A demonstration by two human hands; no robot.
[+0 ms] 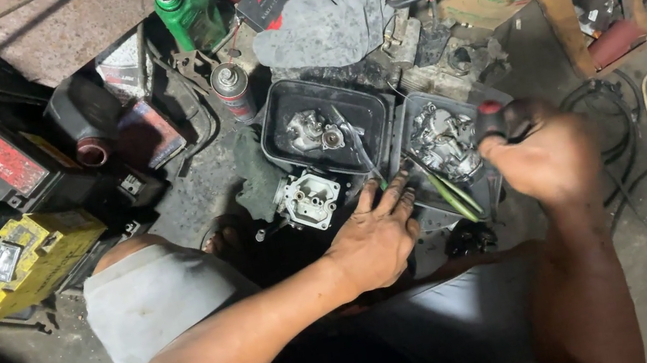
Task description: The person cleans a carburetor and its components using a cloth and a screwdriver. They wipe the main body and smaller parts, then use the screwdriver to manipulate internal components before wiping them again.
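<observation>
Red-handled tool (499,119) gripped in right hand (546,160), left hand (374,239) flat beside tray (410,117)

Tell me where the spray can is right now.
In the head view the spray can stands upper centre-left, just left of the dark plastic tray and below the green bottle, well beyond the left hand.

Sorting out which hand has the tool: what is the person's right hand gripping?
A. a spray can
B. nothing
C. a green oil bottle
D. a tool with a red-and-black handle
D: the right hand is closed around a red-and-black tool handle above the grey tray of metal parts.
</observation>
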